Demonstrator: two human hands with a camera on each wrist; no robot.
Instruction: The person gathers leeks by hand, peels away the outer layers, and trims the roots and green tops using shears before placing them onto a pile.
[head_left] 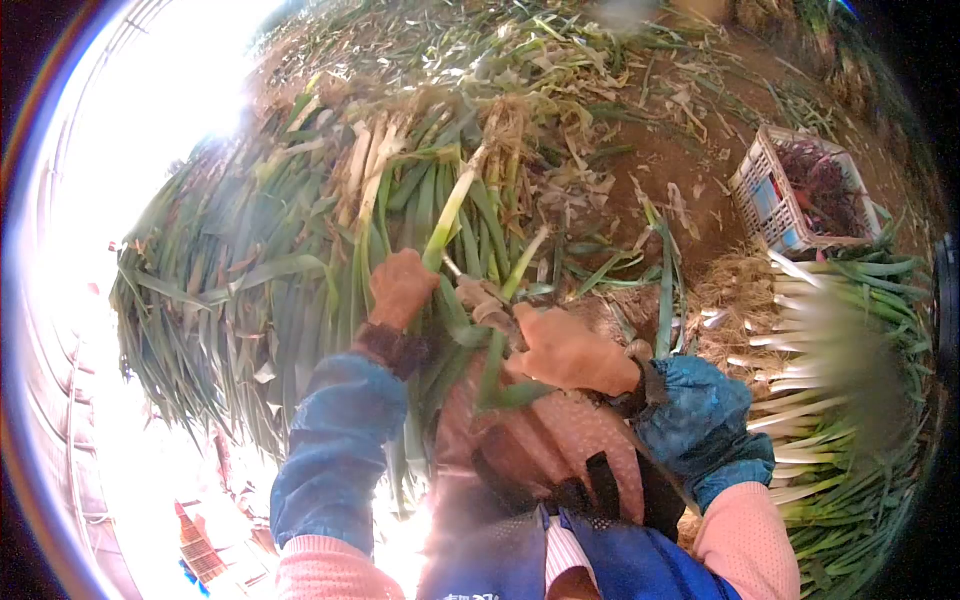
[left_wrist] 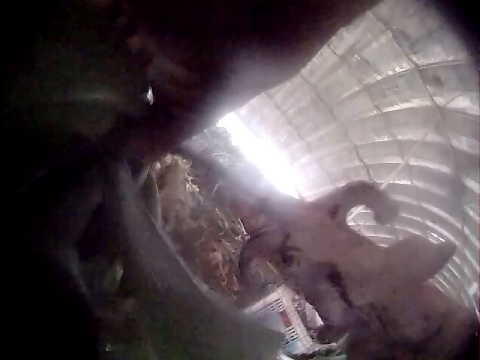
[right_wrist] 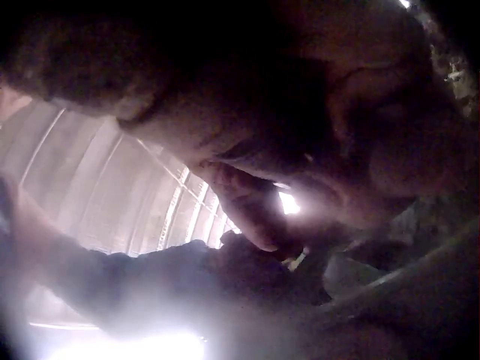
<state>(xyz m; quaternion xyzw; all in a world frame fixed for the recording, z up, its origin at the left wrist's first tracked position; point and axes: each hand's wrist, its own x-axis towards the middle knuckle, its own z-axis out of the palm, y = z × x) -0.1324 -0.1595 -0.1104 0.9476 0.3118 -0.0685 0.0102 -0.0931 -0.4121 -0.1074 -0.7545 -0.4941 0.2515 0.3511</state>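
In the head view my left hand [head_left: 403, 290] grips a leek [head_left: 455, 205] at its green part, the pale root end pointing away from me. Just right of it, my right hand [head_left: 575, 352] reaches across, back of the hand up, its soiled fingers [head_left: 482, 302] close against the leek's leaves [head_left: 492, 375]. Whether those fingers pinch anything I cannot tell. The left wrist view is dark, with the right hand [left_wrist: 352, 255] beyond a blurred leaf [left_wrist: 176, 285]. Shadow hides most of the right hand [right_wrist: 292, 142] in its own wrist view.
A big heap of untrimmed leeks [head_left: 240, 240] lies left and ahead. Cleaned leeks [head_left: 800, 400] are laid in a row on the right, white ends inward. Behind them stands a white plastic crate [head_left: 765, 205] with dark reddish contents. Leaf scraps [head_left: 520, 50] litter the soil ahead.
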